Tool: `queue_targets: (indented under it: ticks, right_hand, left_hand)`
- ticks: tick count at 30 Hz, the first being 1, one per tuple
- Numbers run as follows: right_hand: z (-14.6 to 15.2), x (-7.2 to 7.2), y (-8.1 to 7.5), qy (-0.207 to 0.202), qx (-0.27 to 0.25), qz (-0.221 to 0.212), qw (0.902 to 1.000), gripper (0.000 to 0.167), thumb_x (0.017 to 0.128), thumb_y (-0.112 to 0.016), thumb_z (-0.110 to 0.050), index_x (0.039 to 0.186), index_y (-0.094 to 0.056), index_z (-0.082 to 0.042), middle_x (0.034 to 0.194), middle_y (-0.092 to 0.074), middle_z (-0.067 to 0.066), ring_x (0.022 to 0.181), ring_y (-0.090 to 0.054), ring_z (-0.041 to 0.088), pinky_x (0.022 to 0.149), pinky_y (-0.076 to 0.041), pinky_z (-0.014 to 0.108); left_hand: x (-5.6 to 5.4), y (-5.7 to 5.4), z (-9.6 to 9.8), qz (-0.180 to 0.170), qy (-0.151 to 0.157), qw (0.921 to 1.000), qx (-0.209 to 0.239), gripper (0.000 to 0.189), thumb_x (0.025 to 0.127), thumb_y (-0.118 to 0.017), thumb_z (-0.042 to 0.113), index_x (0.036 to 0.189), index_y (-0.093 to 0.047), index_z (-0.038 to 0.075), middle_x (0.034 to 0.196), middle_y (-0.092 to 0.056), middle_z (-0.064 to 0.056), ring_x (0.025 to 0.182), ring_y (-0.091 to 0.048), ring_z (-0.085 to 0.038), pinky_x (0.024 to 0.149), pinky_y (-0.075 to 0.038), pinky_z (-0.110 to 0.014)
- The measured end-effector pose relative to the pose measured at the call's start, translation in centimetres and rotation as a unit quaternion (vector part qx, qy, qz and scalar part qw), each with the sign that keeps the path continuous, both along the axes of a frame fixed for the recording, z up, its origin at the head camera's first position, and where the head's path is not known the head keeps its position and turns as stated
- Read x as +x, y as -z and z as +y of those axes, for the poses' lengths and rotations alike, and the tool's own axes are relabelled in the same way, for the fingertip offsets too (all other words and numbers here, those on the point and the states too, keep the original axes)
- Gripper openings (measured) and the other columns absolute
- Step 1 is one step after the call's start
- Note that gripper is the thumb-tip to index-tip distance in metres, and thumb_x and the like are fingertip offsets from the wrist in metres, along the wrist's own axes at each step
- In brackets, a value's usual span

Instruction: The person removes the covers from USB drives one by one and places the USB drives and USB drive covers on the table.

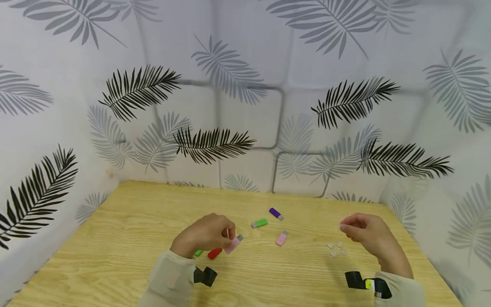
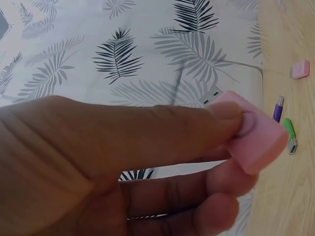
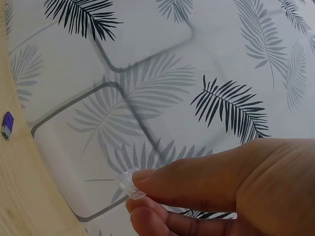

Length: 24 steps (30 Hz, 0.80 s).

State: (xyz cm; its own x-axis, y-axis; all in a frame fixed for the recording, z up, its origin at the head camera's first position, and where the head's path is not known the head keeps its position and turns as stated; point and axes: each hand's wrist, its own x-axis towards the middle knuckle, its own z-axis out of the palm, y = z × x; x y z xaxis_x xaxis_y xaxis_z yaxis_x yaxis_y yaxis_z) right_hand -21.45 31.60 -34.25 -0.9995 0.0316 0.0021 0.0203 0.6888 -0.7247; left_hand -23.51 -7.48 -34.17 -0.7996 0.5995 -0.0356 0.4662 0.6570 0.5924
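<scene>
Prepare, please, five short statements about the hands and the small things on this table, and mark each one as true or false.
1. The left hand pinches a pink USB stick. True.
2. The right hand is empty. False: it pinches a small clear piece.
3. A purple USB stick lies on the table. True.
4. The loose clear pieces on the table are nearer to the left hand than to the right hand. False: they lie nearer to the right hand.
5. The metal plug of the held pink USB stick is uncovered. True.
</scene>
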Motion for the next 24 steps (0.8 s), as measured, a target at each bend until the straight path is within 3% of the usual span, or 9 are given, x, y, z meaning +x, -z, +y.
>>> queue_targets:
  ticks: [14, 18, 24]
  right_hand:
    - [2.1, -0.8, 2.1, 0.002, -0.034, -0.06, 0.9976, 0.022, 0.092, -0.065, -0.015, 0.099, -0.063, 0.005, 0.079, -0.063, 0.004, 0.073, -0.058, 0.018, 0.066, -0.051, 0.031]
    - [3.0, -1.3, 3.1, -0.007, -0.042, -0.081, 0.9958, 0.019, 0.091, -0.065, -0.012, 0.097, -0.064, 0.006, 0.078, -0.061, 0.005, 0.071, -0.057, 0.02, 0.067, -0.052, 0.033]
    - [3.5, -1.4, 4.6, -0.039, -0.038, -0.108, 0.9926, 0.011, 0.09, -0.064, -0.005, 0.089, -0.065, 0.006, 0.071, -0.058, 0.004, 0.065, -0.054, 0.017, 0.061, -0.05, 0.03]
  left_hand:
    - [-0.4, 1.1, -0.2, -0.018, 0.009, 0.9997, -0.013, 0.011, 0.082, -0.073, 0.006, 0.075, -0.067, 0.012, 0.077, -0.063, 0.002, 0.067, -0.056, -0.015, 0.061, -0.046, -0.034]
    - [-0.8, 1.4, 0.0, -0.01, -0.001, 0.9995, -0.03, 0.011, 0.081, -0.073, 0.005, 0.075, -0.067, 0.012, 0.081, -0.065, 0.002, 0.07, -0.056, -0.015, 0.062, -0.047, -0.034]
    - [-1.2, 2.2, 0.3, -0.033, -0.029, 0.9979, -0.048, 0.014, 0.08, -0.074, 0.006, 0.072, -0.065, 0.013, 0.078, -0.063, 0.003, 0.066, -0.053, -0.015, 0.062, -0.045, -0.034]
